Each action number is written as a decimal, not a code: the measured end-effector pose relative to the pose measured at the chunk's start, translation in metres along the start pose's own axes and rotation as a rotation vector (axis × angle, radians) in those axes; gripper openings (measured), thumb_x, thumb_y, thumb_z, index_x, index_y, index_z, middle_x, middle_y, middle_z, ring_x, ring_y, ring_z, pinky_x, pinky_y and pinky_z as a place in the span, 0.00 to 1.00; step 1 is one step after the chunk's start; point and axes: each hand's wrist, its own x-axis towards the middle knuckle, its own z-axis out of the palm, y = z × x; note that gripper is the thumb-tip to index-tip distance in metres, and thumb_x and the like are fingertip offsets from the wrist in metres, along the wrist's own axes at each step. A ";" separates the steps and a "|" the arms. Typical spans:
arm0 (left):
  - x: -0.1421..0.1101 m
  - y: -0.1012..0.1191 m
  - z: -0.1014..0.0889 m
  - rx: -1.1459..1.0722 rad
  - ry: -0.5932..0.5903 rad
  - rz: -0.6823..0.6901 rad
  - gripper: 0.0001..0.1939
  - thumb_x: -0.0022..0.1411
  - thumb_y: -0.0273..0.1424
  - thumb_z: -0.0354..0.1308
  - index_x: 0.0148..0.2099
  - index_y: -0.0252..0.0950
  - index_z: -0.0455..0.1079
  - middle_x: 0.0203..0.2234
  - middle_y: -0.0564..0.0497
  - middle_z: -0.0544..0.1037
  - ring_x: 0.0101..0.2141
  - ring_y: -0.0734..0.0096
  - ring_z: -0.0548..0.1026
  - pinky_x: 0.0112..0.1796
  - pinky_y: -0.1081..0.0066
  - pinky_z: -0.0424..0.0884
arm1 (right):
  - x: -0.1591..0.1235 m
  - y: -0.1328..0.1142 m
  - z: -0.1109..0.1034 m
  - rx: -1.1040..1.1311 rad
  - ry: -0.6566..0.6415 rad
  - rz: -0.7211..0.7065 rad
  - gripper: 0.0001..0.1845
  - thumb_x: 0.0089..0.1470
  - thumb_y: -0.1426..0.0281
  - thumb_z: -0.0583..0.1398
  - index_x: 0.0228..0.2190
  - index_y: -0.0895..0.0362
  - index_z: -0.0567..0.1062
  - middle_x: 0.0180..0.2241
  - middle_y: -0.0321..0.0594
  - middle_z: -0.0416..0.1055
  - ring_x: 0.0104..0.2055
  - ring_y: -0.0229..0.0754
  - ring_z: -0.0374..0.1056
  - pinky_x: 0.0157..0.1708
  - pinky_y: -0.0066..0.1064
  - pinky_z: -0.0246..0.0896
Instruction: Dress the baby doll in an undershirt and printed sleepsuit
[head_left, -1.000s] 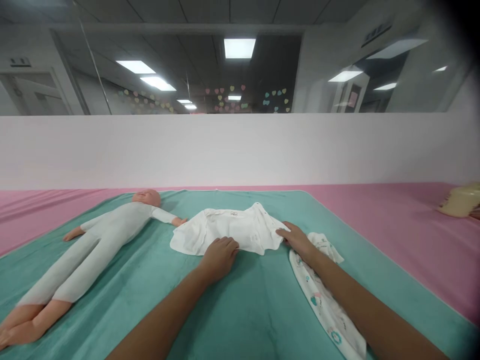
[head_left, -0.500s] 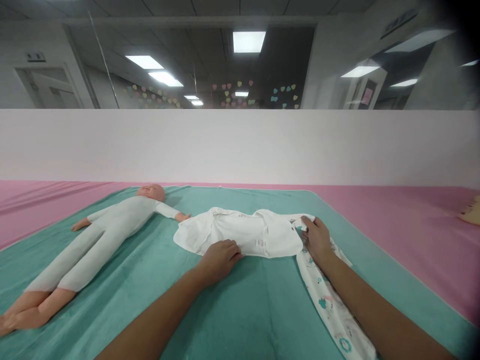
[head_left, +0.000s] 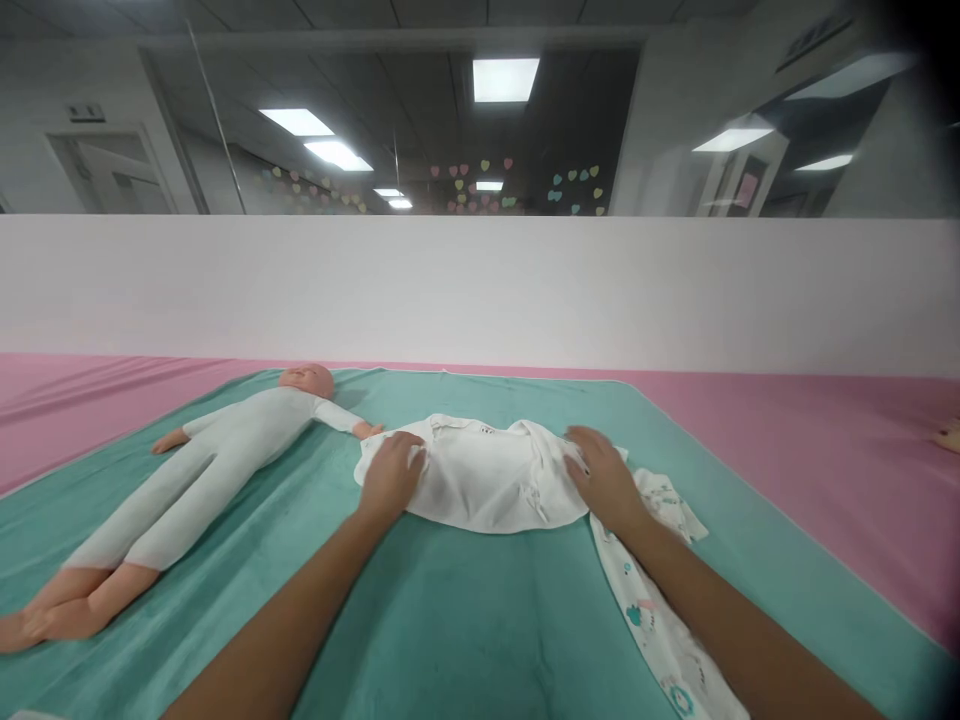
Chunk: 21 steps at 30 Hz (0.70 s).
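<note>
A white cloth baby garment (head_left: 487, 480) lies bunched on the teal mat (head_left: 465, 630), just right of the doll's outstretched hand. My left hand (head_left: 390, 478) is on its left end, fingers closed on the cloth. My right hand (head_left: 604, 482) is on its right end, also closed on the cloth. Beside my right forearm, a white printed garment (head_left: 652, 610) with teal and pink motifs runs toward the mat's near edge. To the left, a baby doll (head_left: 247, 430) in a pale bodysuit lies on its back, bare feet toward me.
A pink sheet (head_left: 795, 430) surrounds the teal mat, and the mat's right edge runs diagonally past the printed garment. A low white wall (head_left: 480, 300) stands behind. A small tan object (head_left: 949, 436) sits at the far right edge.
My left hand has moved from the garment's near edge to its left end. My right hand has moved left off the printed garment onto the white one, which now looks narrower and more bunched.
</note>
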 end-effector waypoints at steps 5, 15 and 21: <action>0.014 -0.068 -0.010 0.214 -0.009 -0.329 0.18 0.56 0.35 0.49 0.47 0.33 0.65 0.44 0.41 0.70 0.45 0.56 0.67 0.43 0.63 0.63 | -0.012 -0.038 0.005 0.064 -0.551 -0.278 0.27 0.55 0.53 0.48 0.53 0.50 0.60 0.56 0.38 0.57 0.57 0.47 0.51 0.55 0.42 0.47; 0.018 -0.075 -0.007 -0.003 -0.111 -0.440 0.18 0.55 0.35 0.49 0.48 0.38 0.66 0.38 0.47 0.75 0.39 0.62 0.72 0.38 0.68 0.64 | -0.016 -0.068 0.004 -0.094 -0.525 -0.492 0.14 0.58 0.64 0.48 0.38 0.56 0.69 0.40 0.42 0.65 0.38 0.42 0.62 0.38 0.36 0.57; 0.019 -0.066 -0.015 -0.231 0.024 -0.497 0.16 0.52 0.35 0.51 0.43 0.38 0.70 0.38 0.49 0.75 0.36 0.66 0.71 0.37 0.70 0.66 | -0.020 -0.074 0.006 -0.035 -0.574 -0.478 0.13 0.59 0.70 0.45 0.31 0.57 0.68 0.32 0.41 0.66 0.34 0.40 0.61 0.34 0.33 0.56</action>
